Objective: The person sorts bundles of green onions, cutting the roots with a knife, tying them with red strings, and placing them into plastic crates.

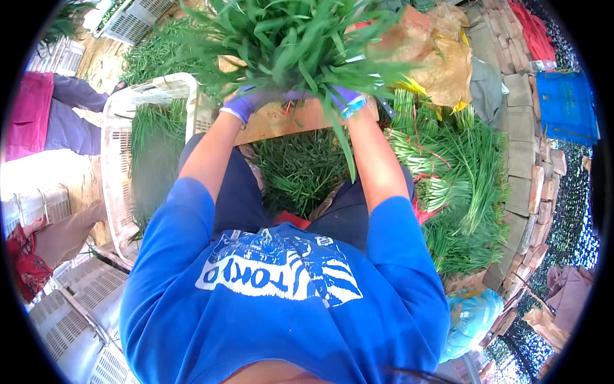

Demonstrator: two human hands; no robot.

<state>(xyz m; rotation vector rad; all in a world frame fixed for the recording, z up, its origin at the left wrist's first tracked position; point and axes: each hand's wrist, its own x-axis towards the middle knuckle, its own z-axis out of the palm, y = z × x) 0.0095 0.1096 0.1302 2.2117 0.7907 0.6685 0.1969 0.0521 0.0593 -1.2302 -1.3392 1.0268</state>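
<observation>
A large bunch of leafy greens that look like garlic chives (288,45) fans out before me, partly blurred. My left hand (246,104), in a purple glove, is closed round its left lower side. On its right lower side my right hand (348,101), also gloved in purple, grips the same bunch. Leaves cover most of my fingers. Below the hands lies a wooden board (275,123), and a dark handle with light dots (387,107) is beside my right wrist. One long leaf hangs down along my right forearm.
Loose greens (300,169) lie between my legs. A white plastic crate (114,173) holding greens stands at my left. Tied bundles (441,192) are heaped at my right, beside a low brick wall (519,141). Other people's legs (77,115) show at the far left.
</observation>
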